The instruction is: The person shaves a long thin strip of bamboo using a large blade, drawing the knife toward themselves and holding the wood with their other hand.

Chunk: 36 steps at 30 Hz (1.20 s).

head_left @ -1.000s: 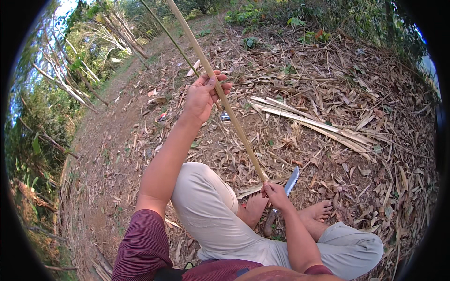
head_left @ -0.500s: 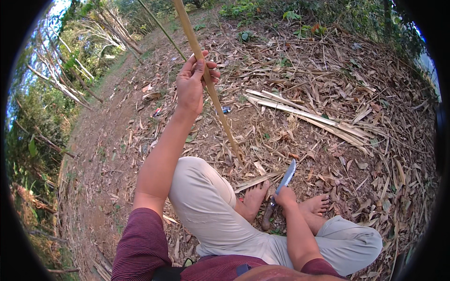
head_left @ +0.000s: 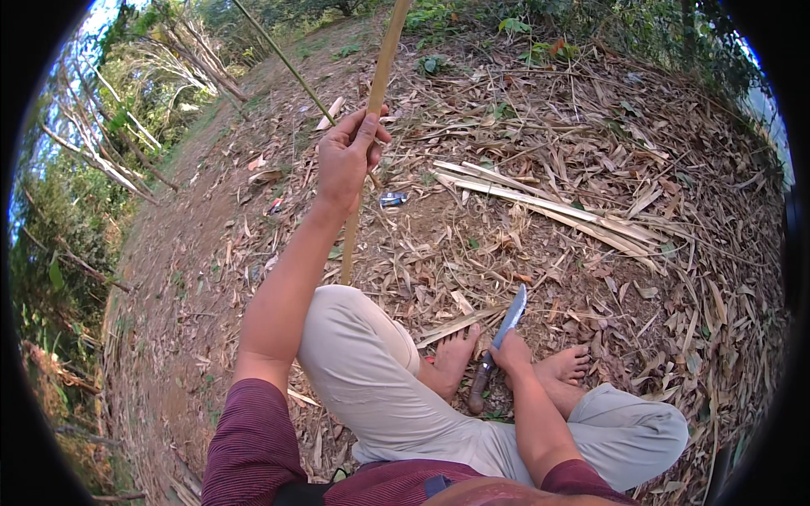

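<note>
My left hand (head_left: pixel 344 167), arm stretched out ahead, is closed around a long flat tan strip (head_left: pixel 386 67) that looks like split bamboo. The strip stands steeply; its top runs out of view and its lower end comes down beside my left knee. A thin green stick (head_left: pixel 291 66) passes behind that hand; whether the fingers touch it I cannot tell. Low between my legs, my right hand (head_left: pixel 512 354) is closed on a knife (head_left: pixel 513 314) around where blade meets handle. Its blade points up and away, and the brown handle hangs below the hand.
Several pale split strips (head_left: pixel 548 207) lie on the leaf litter ahead to the right. Another flat piece (head_left: pixel 460 325) lies by my bare left foot (head_left: pixel 456 358). A small dark-blue packet (head_left: pixel 393 199) rests beyond the knee. Trees and bare branches (head_left: pixel 110 164) stand at left.
The strip in my left hand has swung: its top has moved right and its lower end left, toward my left knee. My right hand and the knife have hardly moved.
</note>
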### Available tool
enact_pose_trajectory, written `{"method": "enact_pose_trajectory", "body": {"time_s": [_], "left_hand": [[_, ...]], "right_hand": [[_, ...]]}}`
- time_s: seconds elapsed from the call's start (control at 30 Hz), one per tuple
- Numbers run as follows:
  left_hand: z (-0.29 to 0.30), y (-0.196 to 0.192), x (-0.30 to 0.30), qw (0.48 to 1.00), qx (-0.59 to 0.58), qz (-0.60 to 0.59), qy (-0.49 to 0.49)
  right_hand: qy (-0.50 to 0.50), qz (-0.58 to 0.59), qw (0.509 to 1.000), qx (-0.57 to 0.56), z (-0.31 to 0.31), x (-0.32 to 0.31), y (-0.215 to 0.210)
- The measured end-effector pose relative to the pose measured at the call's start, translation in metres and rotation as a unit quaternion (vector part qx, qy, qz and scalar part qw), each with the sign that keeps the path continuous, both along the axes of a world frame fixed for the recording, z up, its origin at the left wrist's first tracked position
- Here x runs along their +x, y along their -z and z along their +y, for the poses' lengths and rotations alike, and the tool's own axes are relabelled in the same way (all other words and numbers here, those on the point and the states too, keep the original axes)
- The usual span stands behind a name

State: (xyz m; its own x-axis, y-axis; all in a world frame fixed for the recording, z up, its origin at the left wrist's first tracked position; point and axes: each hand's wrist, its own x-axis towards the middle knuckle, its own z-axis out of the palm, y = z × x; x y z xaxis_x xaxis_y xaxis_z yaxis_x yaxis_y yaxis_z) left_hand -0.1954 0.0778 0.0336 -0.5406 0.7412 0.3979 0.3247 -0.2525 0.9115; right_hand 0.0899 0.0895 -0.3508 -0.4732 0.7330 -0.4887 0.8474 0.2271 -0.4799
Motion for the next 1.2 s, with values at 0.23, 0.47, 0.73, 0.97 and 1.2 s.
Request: {"method": "enact_pose_trajectory", "body": {"time_s": [0.23,0.47,0.73,0.97,1.2], "left_hand": [[0.0001,0.0017,0.0019,1.000,-0.019,0.002,0.000],[0.0010,0.0014,0.0033,0.999,-0.040,-0.010,-0.005],[0.0031,0.0022,0.0070,0.998,-0.066,-0.010,-0.018],[0.0033,0.0017,0.0098,0.998,-0.059,-0.007,0.002],[0.0036,0.0014,0.0084,0.999,-0.041,-0.013,0.018]], "right_hand": [[0.014,0.006,1.000,-0.018,0.0011,0.0006,-0.0033],[0.015,0.010,1.000,-0.014,0.0019,0.0016,0.0019],[0.019,0.013,1.000,-0.013,0.0027,0.0020,0.0025],[0.020,0.021,0.999,-0.018,0.0031,0.0025,0.0026],[0.025,0.024,0.999,-0.018,0.0031,0.0022,0.0039]]}}
